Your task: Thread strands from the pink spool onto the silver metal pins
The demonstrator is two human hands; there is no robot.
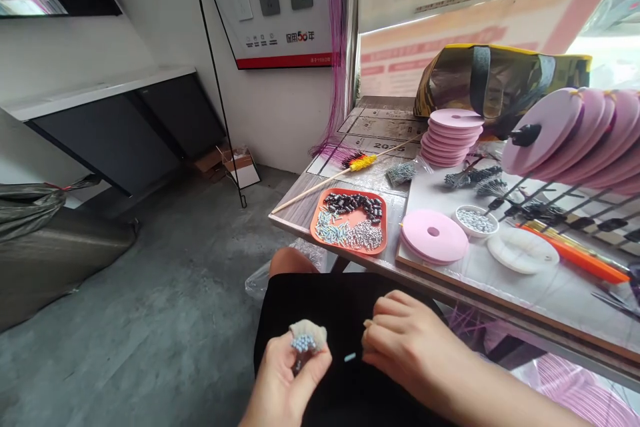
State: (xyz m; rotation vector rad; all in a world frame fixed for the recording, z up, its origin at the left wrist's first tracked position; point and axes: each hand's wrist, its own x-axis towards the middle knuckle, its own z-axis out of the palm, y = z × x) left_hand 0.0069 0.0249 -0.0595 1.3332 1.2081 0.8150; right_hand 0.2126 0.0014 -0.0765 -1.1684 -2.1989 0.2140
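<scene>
My left hand [290, 373] is low in the picture over my lap, fingers closed round a small grey-white wad with pale blue beads [306, 338] at its top. My right hand [400, 340] is just to the right of it, fingers curled and pinched together; a small pale blue bead [350, 357] shows at its fingertips against the black cloth [325, 307] on my lap. The two hands are a short gap apart.
A table [295, 210] stands ahead to the right with an orange tray [350, 220] of dark, blue and silver beads, pink discs [434, 235], a stack of pink discs [450, 137], a white bowl [474, 220], a long stick [345, 173] and a dark bag [500, 80]. Grey floor lies at left.
</scene>
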